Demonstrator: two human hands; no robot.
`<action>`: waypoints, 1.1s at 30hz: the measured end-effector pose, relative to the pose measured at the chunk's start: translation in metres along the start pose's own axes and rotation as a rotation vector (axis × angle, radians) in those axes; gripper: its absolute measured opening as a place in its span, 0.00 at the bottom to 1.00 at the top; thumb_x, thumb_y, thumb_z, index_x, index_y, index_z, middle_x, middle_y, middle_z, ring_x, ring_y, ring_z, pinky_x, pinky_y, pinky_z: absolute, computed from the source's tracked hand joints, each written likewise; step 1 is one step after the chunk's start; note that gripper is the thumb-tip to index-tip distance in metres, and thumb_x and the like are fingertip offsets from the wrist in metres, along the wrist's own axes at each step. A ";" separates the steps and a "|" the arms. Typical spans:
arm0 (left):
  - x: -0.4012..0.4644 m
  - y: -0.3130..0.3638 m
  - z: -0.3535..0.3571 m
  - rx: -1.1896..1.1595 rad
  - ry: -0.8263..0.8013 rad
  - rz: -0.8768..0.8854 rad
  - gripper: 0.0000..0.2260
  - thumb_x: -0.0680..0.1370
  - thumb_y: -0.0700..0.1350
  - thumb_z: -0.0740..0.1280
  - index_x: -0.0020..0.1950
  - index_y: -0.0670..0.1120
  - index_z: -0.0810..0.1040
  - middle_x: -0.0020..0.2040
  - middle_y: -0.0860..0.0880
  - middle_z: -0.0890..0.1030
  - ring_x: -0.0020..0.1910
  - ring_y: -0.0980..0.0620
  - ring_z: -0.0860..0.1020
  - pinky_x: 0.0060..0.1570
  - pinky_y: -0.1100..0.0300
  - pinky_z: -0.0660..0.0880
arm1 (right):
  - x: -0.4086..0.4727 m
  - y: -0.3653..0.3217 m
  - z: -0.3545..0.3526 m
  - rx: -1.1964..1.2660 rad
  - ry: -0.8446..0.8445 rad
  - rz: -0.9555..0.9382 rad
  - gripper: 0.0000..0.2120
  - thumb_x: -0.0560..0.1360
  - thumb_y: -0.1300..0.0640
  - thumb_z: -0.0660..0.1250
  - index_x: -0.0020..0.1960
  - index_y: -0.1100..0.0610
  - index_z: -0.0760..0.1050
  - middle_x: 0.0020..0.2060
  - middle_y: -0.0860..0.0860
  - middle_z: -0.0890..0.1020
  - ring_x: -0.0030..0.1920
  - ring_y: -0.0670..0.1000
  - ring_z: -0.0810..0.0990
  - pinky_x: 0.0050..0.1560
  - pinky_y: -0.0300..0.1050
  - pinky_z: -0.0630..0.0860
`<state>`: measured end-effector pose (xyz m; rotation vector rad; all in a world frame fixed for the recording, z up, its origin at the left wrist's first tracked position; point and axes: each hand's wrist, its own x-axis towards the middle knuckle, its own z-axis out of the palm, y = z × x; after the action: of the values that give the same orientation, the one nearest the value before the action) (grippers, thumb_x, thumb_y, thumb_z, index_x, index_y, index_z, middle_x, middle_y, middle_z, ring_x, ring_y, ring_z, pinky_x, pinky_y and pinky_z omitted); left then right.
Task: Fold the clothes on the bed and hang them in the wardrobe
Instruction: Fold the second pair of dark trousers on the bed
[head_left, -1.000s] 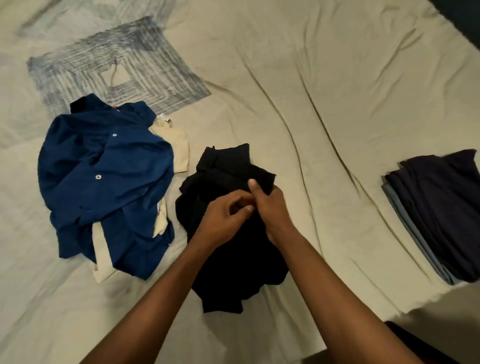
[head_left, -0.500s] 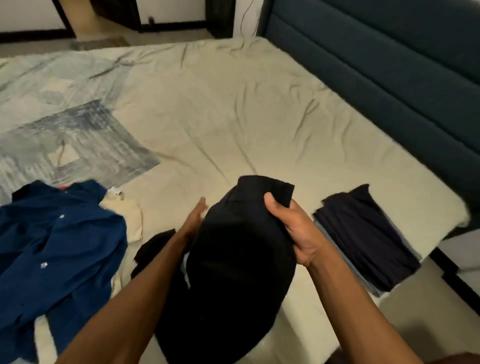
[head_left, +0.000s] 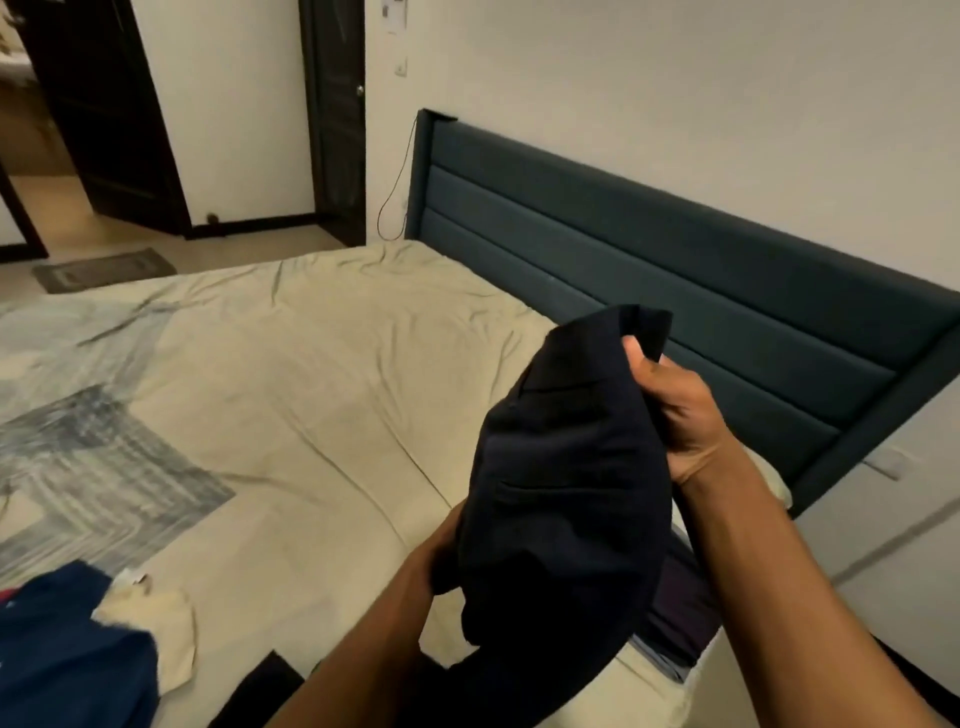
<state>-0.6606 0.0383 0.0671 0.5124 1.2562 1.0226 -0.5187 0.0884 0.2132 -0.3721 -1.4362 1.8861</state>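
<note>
A black garment (head_left: 566, 483) with a pocket slit hangs lifted above the bed (head_left: 322, 374). My right hand (head_left: 675, 410) grips its upper edge, thumb on the front of the cloth. My left hand (head_left: 441, 545) reaches in behind the garment's lower left side; its fingers are hidden by the fabric. A blue shirt (head_left: 67, 654) lies crumpled at the bottom left, with a cream garment (head_left: 156, 623) beside it. A folded dark pile (head_left: 680, 618) sits on the bed's near right edge, partly hidden behind the lifted garment.
A dark padded headboard (head_left: 675, 270) runs along the right side of the bed. An open dark door (head_left: 104, 114) and a floor mat (head_left: 104, 267) lie beyond the far side. A pale cabinet surface (head_left: 883, 519) stands at the right.
The black garment has gone from lying on the bed to being held up in the air. My view has tilted upward, so the headboard, wall and doorway now show.
</note>
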 end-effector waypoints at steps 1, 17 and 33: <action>0.001 0.005 0.003 0.033 -0.035 -0.014 0.19 0.84 0.30 0.52 0.35 0.43 0.68 0.28 0.43 0.71 0.30 0.53 0.71 0.23 0.70 0.68 | 0.003 -0.011 0.004 -0.018 0.032 -0.027 0.15 0.59 0.47 0.81 0.41 0.53 0.87 0.38 0.48 0.87 0.41 0.46 0.86 0.43 0.40 0.81; -0.042 0.261 -0.067 0.121 0.233 0.744 0.08 0.74 0.35 0.61 0.47 0.44 0.77 0.43 0.43 0.78 0.44 0.46 0.75 0.41 0.54 0.72 | 0.011 -0.173 -0.054 -0.629 0.678 -0.163 0.09 0.82 0.52 0.64 0.57 0.55 0.79 0.48 0.51 0.85 0.42 0.46 0.84 0.36 0.36 0.78; -0.144 0.335 -0.054 0.178 0.227 1.049 0.08 0.80 0.40 0.67 0.44 0.52 0.81 0.40 0.52 0.81 0.44 0.51 0.76 0.39 0.59 0.72 | 0.032 -0.246 -0.034 -0.579 0.724 -0.538 0.03 0.80 0.55 0.68 0.51 0.53 0.80 0.45 0.49 0.85 0.44 0.47 0.84 0.44 0.41 0.80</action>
<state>-0.8234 0.0688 0.3963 1.2942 1.2769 1.8785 -0.4293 0.1629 0.4344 -0.7576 -1.3477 0.7561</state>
